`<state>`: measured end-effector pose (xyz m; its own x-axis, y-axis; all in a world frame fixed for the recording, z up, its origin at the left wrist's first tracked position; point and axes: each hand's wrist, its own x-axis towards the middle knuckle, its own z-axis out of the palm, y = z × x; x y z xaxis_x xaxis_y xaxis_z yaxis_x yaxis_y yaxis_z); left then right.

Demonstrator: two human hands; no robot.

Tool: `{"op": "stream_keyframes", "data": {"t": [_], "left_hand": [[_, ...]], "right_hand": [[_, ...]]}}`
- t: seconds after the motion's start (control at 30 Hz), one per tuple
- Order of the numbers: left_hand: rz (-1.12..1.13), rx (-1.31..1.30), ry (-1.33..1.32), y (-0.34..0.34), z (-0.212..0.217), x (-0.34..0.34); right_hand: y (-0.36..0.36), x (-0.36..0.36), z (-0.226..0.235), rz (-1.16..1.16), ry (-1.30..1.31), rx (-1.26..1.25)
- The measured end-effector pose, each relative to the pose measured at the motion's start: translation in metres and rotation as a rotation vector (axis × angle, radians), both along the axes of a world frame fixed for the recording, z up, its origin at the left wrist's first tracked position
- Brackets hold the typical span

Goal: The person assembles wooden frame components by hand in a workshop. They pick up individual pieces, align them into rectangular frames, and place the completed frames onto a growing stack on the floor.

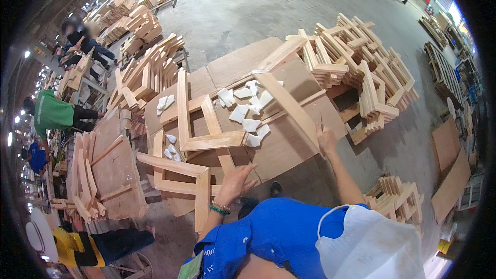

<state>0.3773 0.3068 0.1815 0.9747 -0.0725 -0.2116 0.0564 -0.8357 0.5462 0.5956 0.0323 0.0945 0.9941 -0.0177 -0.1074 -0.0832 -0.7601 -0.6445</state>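
Observation:
My left hand [236, 185] is held with its fingers stretched out, beside a jointed wooden frame piece [203, 196] at the table's near edge. My right hand [326, 140] is closed around a thin, pointed tool [321, 118] whose exact kind I cannot make out. It is at the near end of an angled wooden frame piece [287, 102], which slants across the cardboard. More L-shaped wooden pieces [212, 141] lie overlapped in front of my left hand. White crumpled scraps [239, 113] are scattered between the pieces.
Cardboard sheets [206, 80] cover the work surface. Stacked wooden frames [356, 57] stand at the right, with more frames [150, 72] at the far left. A smaller stack [397, 196] sits near my right elbow. Other people, one in a green shirt [54, 111], are at the left.

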Motion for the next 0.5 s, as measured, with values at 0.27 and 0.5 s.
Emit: {"op": "stream_keyframes", "data": {"t": [0.27, 0.5], "left_hand": [[0.33, -0.062, 0.335, 0.018, -0.055, -0.109], [0.48, -0.028, 0.424, 0.013, -0.098, -0.155]], "right_hand": [[0.027, 0.085, -0.048, -0.052, 0.038, -0.036], [0.005, 0.103, -0.076, 0.085, 0.003, 0.105]]}}
